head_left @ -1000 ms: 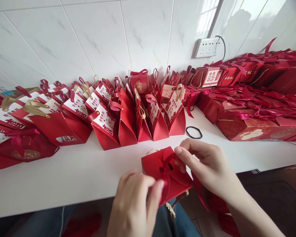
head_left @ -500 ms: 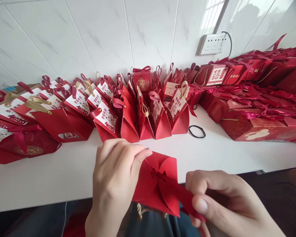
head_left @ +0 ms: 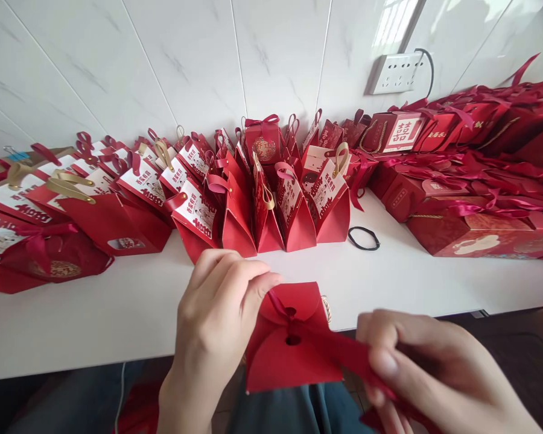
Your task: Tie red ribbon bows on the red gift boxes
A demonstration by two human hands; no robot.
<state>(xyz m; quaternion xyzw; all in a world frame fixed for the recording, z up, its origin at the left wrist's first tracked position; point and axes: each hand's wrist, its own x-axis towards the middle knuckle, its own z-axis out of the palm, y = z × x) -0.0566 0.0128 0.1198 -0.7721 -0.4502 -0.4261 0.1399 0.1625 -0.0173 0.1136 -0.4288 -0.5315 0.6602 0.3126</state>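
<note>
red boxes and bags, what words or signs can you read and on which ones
"囍": white label, rear right box.
"喜", apparently: card, front bag.
Too small or blurred: card's smaller lettering, gold writing on other boxes.
None visible: held box.

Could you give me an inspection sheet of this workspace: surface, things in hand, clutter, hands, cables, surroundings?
Surface: white table, rows of red packages standing along its back.
Job's things: red box at the near edge, flaps folded over, ribbon crossing its top.
Clutter: black loop lying right of the middle packages.
Hands: left hand pinches the ribbon at the box's left; right hand grips its other side.
Cables: black cable at the socket; white cable below the table edge.
Surroundings: pale tiled wall behind.
</note>
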